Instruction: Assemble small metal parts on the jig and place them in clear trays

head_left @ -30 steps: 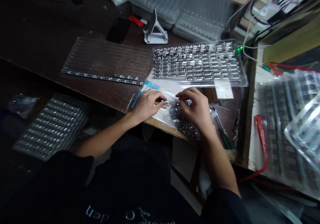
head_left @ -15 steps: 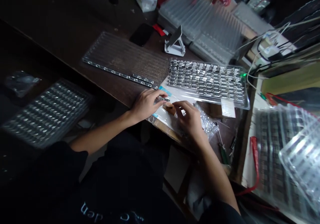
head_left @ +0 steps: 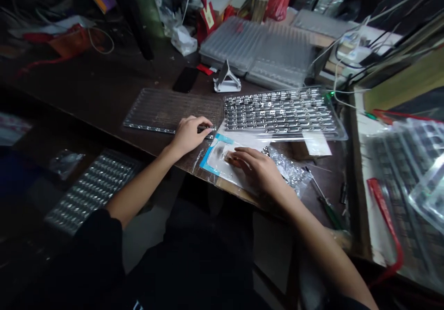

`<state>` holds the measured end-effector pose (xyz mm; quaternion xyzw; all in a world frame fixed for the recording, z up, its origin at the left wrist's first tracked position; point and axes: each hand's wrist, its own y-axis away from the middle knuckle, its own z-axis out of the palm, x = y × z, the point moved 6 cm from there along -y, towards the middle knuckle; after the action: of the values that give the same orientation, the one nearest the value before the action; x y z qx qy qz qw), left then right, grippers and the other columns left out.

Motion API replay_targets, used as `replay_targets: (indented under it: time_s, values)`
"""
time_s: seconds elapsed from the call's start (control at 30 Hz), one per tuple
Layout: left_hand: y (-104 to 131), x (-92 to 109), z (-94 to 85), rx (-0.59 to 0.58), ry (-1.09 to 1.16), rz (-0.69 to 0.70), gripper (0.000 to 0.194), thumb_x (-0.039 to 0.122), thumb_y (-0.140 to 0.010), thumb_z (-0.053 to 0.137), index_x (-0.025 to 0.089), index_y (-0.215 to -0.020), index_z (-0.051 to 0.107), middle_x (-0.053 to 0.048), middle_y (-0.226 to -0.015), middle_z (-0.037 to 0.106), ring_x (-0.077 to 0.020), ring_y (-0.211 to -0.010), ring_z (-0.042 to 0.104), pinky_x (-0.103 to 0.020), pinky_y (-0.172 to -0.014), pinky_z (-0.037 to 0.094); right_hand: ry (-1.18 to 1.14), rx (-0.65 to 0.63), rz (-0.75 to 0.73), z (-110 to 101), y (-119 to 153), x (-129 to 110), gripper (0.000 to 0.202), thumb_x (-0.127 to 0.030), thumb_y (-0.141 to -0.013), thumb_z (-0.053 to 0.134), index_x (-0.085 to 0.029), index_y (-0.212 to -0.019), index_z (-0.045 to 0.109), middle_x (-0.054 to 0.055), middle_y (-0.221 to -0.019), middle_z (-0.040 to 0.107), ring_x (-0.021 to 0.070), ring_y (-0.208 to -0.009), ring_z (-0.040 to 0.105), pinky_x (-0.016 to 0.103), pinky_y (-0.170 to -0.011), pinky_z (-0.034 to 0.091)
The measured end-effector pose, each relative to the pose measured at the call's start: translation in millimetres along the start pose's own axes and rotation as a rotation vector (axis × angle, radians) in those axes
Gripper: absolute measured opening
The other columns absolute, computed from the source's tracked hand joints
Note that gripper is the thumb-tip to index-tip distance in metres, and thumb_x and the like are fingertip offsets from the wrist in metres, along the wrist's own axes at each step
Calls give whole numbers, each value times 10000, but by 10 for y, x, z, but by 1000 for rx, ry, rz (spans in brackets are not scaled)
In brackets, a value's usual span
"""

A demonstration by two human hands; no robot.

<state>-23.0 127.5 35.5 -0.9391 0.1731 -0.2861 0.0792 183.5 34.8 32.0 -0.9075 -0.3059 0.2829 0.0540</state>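
My left hand (head_left: 189, 134) is at the near right corner of a clear ribbed tray (head_left: 169, 104), its thumb and forefinger pinched on a small shiny metal part (head_left: 207, 128). A few similar parts line the tray's near edge. My right hand (head_left: 260, 167) rests over a white sheet with a blue border (head_left: 210, 160), fingers curled on a small orange-brown piece (head_left: 230, 158) whose kind I cannot make out. Beyond the hands, a second clear tray (head_left: 342, 132) carries rows of small metal parts.
A clear plastic bag of small parts (head_left: 291, 171) and a green-handled screwdriver (head_left: 331, 213) lie right of my right hand. Behind the trays are a phone (head_left: 186, 79), a white stand (head_left: 227, 82) and stacked clear trays (head_left: 239, 42). Another filled tray (head_left: 92, 190) sits lower left.
My left hand has moved from the sheet, beside my right hand, leftward to the ribbed tray with a small metal part. My right hand stays by the orange-brown piece. The view has shifted.
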Motion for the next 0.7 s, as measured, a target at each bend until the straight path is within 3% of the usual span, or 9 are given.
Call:
replay_targets:
  time_s: [0.17,0.4,0.53,0.7]
  values:
    - [-74,-17,56,-83,-112,20,104,257,-897,616,230,-864,710,-25,-1049,746,-264,-1067,600,-434,-996,405,-4,53,22,-219,60,112,249,-225,-1005,480,-171,-1116,696,120,-1160,720,241,-1021,684,374,-877,543]
    - [-112,-35,-198,-176,-350,8,119,234,-884,591,236,-907,708,-51,-1137,718,-308,-1119,573,-482,-1000,389,152,-152,301,-308,192,375,171,-249,-910,649,-196,-1030,757,101,-1001,734,250,-893,680,331,-709,488]
    - [-217,257,-148,-164,-335,84,160,235,-900,567,237,-983,703,-55,-1151,711,-303,-1126,578,-480,-999,398,197,-243,322,-249,195,340,155,-248,-916,626,-193,-979,756,107,-999,732,232,-845,672,307,-662,427]
    - [-449,860,292,-169,-141,257,143,240,-918,581,229,-961,717,-36,-1099,723,-251,-1079,591,-431,-1008,415,216,-276,322,-199,189,311,201,-209,-959,523,-186,-974,721,107,-1016,738,222,-828,676,300,-633,375]
